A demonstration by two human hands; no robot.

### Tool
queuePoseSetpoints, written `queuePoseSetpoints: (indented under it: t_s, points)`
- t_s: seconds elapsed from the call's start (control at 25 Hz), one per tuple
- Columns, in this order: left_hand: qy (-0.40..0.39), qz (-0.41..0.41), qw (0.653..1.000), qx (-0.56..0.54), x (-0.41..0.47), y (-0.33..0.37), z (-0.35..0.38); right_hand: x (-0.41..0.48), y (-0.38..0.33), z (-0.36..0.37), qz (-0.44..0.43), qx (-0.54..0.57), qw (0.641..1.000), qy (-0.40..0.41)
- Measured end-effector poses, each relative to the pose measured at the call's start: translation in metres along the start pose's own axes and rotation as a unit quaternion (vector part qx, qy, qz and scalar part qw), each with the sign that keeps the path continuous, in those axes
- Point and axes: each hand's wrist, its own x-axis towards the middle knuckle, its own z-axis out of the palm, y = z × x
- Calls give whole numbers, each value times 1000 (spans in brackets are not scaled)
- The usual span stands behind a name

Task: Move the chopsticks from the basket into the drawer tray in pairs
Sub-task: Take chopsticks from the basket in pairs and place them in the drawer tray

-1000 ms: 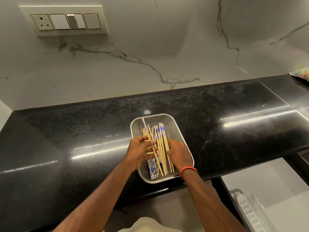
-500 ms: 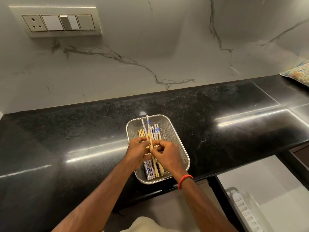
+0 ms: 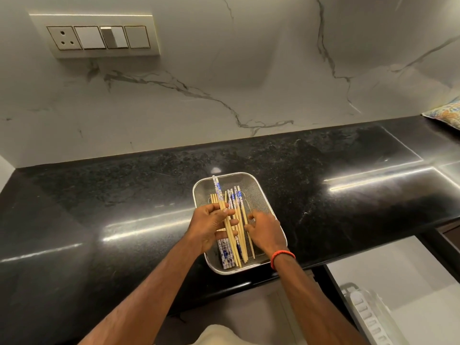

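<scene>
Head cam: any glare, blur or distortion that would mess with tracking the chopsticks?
Head view: bright streaks of glare on the polished black countertop, none across the mesh basket; wide-angle bending curves the counter edge; chopsticks read sharp, blue print legible; left hand and right hand look slightly soft and cover the sticks' middles; the drawer tray sits dim at the frame corner.

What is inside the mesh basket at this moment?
The mesh basket holds loose chopsticks, plain wooden and blue-patterned. The left hand grips a few; the right hand reaches in. Both hands hide the middle, so no count.
</scene>
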Motion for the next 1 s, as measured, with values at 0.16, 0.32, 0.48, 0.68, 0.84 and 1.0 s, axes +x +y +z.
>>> queuePoseSetpoints:
  t_s: [0.16, 0.32, 0.48, 0.68, 0.84, 1.0]
  points:
    - [4, 2, 1000, 7, -2, 2, -3, 1, 2, 9, 4, 14, 1000, -27]
    - [5, 1, 1000, 13, -3, 3, -4, -1, -3, 2, 19, 49, 999, 8]
    - [-4, -7, 1000, 9, -4, 3, 2, -11, -12, -19, 4, 195, 980, 33]
    - [-31, -11, 999, 11, -6, 2, 22, -35, -11, -31, 6, 290, 956, -32]
    - [-39, -14, 999, 14, -12, -4, 39, -45, 2, -41, 10, 313, 949, -36]
    - [-85, -8, 996, 37, -24, -9, 66, -57, 20, -56, 27, 345, 938, -23]
